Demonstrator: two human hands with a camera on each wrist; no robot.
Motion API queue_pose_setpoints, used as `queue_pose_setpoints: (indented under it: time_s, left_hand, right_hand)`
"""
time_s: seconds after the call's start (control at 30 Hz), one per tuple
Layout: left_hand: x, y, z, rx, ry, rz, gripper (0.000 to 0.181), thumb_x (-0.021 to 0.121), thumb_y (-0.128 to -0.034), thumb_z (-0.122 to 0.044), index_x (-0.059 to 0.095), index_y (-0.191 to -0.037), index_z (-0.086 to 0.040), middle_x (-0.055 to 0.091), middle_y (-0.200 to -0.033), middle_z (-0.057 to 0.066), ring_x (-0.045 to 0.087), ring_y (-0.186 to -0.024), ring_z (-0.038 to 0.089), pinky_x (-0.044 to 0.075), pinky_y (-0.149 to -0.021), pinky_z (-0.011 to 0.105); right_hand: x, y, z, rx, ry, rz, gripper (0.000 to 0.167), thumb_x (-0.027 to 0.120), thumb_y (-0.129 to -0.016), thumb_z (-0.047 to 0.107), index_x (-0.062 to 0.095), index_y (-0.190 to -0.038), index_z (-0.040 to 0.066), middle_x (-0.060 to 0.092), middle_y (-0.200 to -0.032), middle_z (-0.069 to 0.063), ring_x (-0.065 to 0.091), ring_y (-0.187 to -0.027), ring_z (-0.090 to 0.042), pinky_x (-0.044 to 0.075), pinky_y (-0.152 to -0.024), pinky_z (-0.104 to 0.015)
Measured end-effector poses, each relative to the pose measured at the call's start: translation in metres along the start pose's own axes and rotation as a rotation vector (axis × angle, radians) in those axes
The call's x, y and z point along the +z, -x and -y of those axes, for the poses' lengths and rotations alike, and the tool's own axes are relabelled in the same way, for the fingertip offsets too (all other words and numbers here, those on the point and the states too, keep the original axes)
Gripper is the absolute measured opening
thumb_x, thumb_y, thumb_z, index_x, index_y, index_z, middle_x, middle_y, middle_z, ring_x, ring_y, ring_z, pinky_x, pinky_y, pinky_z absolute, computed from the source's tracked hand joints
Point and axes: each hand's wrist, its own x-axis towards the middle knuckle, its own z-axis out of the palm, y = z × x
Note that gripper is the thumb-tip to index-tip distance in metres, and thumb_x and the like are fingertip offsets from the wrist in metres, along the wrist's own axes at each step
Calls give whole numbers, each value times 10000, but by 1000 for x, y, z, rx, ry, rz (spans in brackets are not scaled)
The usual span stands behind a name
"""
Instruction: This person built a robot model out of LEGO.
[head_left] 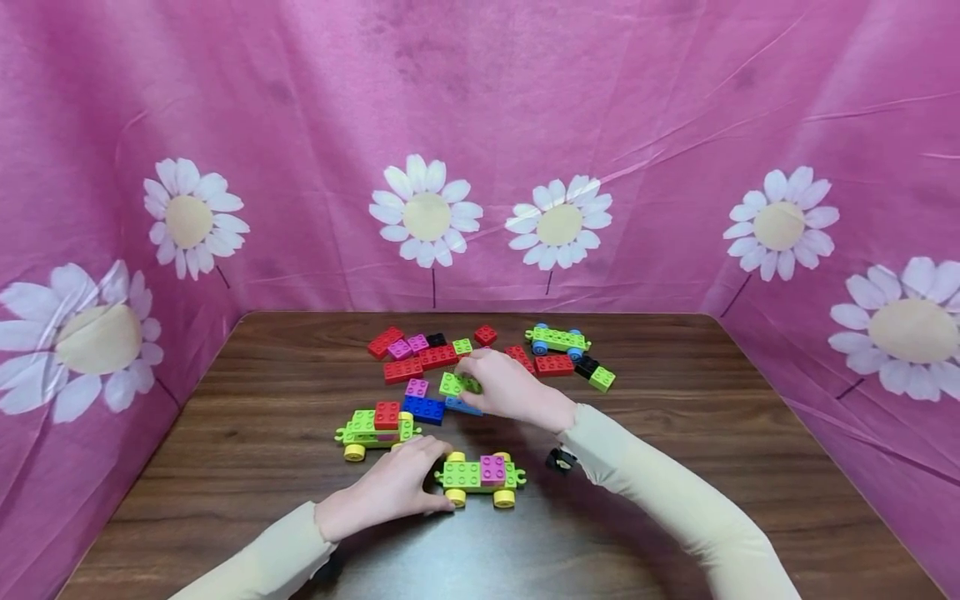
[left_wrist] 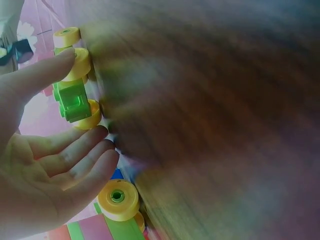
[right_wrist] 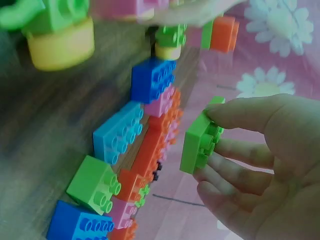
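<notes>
My right hand (head_left: 517, 390) pinches a lime-green building brick (right_wrist: 196, 142) between thumb and fingertips. The brick is held above the loose bricks, near a light blue brick (right_wrist: 118, 132) on the table. At the left end of a lime-green wheeled base (head_left: 463, 475), my left hand (head_left: 393, 483) is spread, thumb by the near yellow wheel and fingertips by the far one. Whether they press on the wheels is hard to tell. A pink brick (head_left: 492, 470) sits on that base. Behind the left hand stands another yellow-wheeled vehicle (head_left: 363, 423) with a red brick (head_left: 387, 414) on top.
Red bricks (head_left: 438, 357), a dark blue brick (head_left: 424, 409) and pink, black and green ones lie across the table's middle and back. A green base with blue wheels (head_left: 557, 339) stands back right. Pink flowered cloth (head_left: 480, 83) hangs around the wooden table (head_left: 675, 433).
</notes>
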Motion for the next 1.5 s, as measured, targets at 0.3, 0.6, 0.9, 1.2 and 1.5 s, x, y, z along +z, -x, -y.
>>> queue_pose_setpoints:
  time_s: [0.3,0.6,0.9,1.2,1.5]
  left_hand:
    - [1,1,0,-6,-2,-17,588,846,-758,-382,639,-1172,-19,687,-1094,82,640,-1010,212,562,-853,401]
    - [1,1,-1,-6,-11,-20,584,852,-749,-388,644,-1154,-22,684,-1067,70,631,-987,198,560,-836,384]
    - [1,0,0,-10,0,-12,597,841,-761,-397,638,-1183,-26,686,-1104,86,635,-1011,208,562,-858,409]
    - [3,0,1,2,-21,-24,599,845,-754,-394,637,-1180,-27,686,-1092,81,637,-1004,206,562,-858,400]
    - [2,0,0,18,-27,-38,589,853,-745,-383,641,-1159,-23,688,-1070,79,643,-984,206,565,-839,388]
  right_hand:
    - [-9,38,19,-68,11,4,309,760,-867,275,708,-1118,103,701,-1026,-22,634,-833,-97,569,-735,-248]
    - [-5,72,30,-122,-3,26,284,762,-862,274,713,-1093,116,697,-997,9,622,-840,-78,553,-729,-215]
    - [4,87,30,-109,-33,62,304,753,-877,301,707,-1119,125,689,-996,23,570,-811,-44,516,-710,-188]
    - [10,93,27,-94,-74,29,296,756,-878,298,704,-1116,130,691,-1013,27,610,-869,-61,542,-770,-218]
    - [11,99,23,-110,-132,18,294,740,-895,262,714,-1152,123,690,-1032,27,610,-870,-43,528,-752,-181]
